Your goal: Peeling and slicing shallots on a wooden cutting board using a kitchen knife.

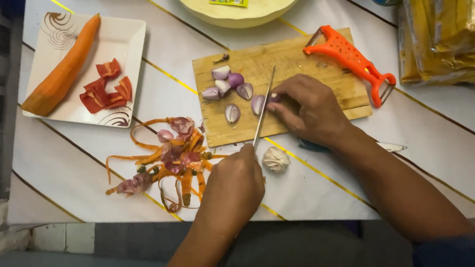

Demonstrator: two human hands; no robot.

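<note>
The wooden cutting board [298, 61] lies in the middle of the white table [440, 135]; everything here is told from that board. The left hand [234, 187] sits just past the near edge of the board; it is closed tight around the handle of a knife [263, 107], and the thin blade reaches up over the board. The right hand [308, 108] rests on the board, right beside the blade; its fingertips pinch a small piece of shallot [258, 104] and press it down on the wood. More peeled shallot pieces [225, 83] sit on the board, a little to the left of the blade; some are purple and some are pale. An orange peeler [352, 62] lies across the far right corner of the board. A garlic bulb [275, 159] sits on the table just below the board, near the left hand. A heap of carrot peels and shallot skins [169, 160] lies by the board's lower left corner. Left of the board stands a white square plate [121, 42]; on it are a peeled carrot [63, 66] and red pepper pieces [106, 87]. A pale yellow bowl [253, 12] stands beyond the board.
</note>
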